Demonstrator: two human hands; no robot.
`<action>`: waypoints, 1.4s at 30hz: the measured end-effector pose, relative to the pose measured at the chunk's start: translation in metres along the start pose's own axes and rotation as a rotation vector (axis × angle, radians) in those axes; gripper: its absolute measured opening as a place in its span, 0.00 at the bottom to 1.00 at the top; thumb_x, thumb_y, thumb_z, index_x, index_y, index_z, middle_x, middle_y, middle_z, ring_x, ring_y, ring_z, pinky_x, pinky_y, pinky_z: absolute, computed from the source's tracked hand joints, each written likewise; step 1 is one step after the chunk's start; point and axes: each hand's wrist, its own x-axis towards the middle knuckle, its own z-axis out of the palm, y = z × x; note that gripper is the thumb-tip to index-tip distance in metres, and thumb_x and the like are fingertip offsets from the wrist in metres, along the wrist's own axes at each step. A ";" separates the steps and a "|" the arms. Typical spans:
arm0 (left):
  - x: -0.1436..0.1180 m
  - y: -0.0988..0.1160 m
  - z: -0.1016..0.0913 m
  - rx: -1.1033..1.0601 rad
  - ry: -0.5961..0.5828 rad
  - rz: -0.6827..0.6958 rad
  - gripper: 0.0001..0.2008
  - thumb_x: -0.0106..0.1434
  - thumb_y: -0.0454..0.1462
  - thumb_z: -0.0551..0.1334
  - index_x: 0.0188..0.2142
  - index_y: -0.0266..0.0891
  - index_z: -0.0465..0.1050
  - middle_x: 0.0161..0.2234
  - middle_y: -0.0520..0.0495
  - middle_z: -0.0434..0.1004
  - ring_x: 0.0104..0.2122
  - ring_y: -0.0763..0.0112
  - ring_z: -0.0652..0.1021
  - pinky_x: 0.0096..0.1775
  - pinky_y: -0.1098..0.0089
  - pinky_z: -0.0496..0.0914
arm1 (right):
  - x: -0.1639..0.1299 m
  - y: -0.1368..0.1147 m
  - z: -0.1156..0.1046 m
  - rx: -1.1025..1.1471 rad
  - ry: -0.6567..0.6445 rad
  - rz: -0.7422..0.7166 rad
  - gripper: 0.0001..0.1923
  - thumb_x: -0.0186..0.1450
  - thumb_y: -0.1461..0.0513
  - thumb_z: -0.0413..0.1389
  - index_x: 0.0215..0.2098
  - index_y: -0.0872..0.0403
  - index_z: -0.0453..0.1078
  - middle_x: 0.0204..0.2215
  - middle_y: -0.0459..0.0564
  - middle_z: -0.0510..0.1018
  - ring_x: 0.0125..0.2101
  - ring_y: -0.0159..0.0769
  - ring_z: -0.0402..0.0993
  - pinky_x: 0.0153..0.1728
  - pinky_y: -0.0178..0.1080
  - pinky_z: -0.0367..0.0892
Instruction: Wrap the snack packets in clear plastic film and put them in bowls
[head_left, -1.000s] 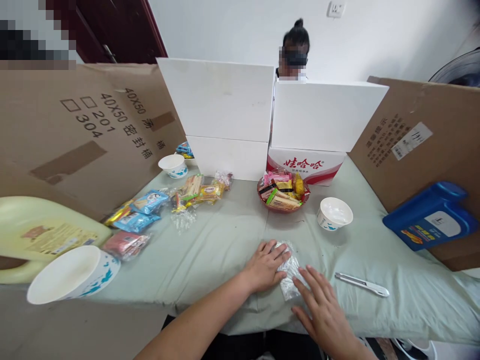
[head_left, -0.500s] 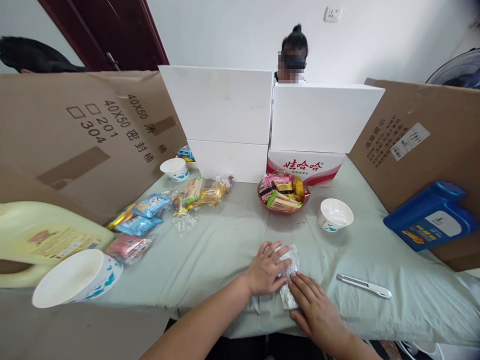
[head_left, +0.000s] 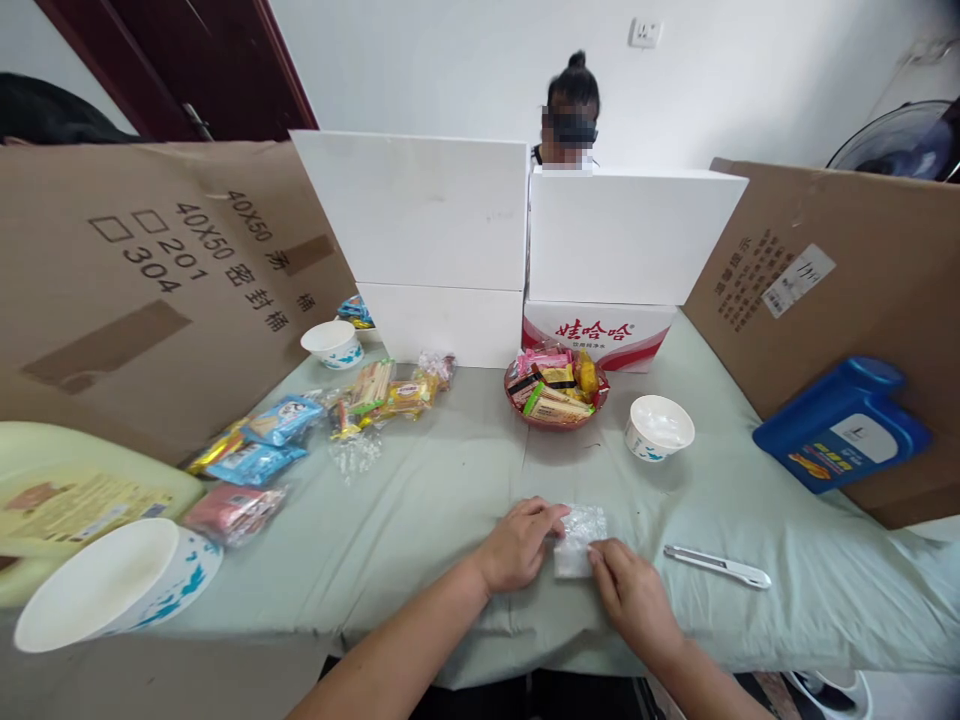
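Note:
A small folded piece of clear bubble wrap (head_left: 576,558) lies on the cloth near the table's front edge. My left hand (head_left: 521,545) has its fingers closed at the upper left edge of it. At its right edge, my right hand (head_left: 634,595) pinches the plastic between thumb and fingers. A white utility knife (head_left: 718,567) lies to the right of my right hand, apart from it. Beyond my hands stands a red basket (head_left: 556,421) heaped with wrapped snacks, and to its right a white paper bowl (head_left: 660,428) with blue print.
Wrapped snacks (head_left: 405,397) and blue packets (head_left: 259,462) lie at the left. A large white bowl (head_left: 187,590) and a yellowish jug (head_left: 97,490) stand at front left. A blue bottle (head_left: 840,425) leans at the right. Cardboard and white boxes (head_left: 412,215) wall the table; a person sits behind.
Both hands lay flatter over the plastic before; now their fingers are drawn in at its edges. The long strip looks shorter and wider. The view has shifted slightly right.

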 end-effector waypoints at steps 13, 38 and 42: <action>0.003 0.004 -0.004 -0.066 0.036 -0.016 0.32 0.53 0.25 0.52 0.58 0.40 0.56 0.41 0.48 0.77 0.43 0.62 0.71 0.50 0.59 0.65 | 0.052 -0.009 0.012 -0.394 -0.046 0.312 0.14 0.73 0.60 0.41 0.38 0.53 0.66 0.31 0.52 0.79 0.27 0.37 0.77 0.24 0.35 0.55; 0.005 -0.003 0.007 0.203 -0.012 0.117 0.02 0.63 0.36 0.62 0.34 0.41 0.74 0.40 0.49 0.77 0.49 0.66 0.73 0.51 0.63 0.58 | 0.061 0.012 0.009 -0.553 0.063 0.261 0.11 0.71 0.58 0.46 0.38 0.55 0.67 0.31 0.54 0.76 0.29 0.40 0.76 0.27 0.38 0.63; 0.005 -0.002 0.007 0.168 0.012 0.127 0.02 0.63 0.35 0.61 0.33 0.41 0.73 0.39 0.50 0.77 0.49 0.66 0.73 0.51 0.63 0.59 | 0.053 0.017 0.001 -0.513 0.142 0.119 0.13 0.70 0.64 0.45 0.47 0.55 0.69 0.47 0.58 0.74 0.49 0.44 0.70 0.49 0.44 0.64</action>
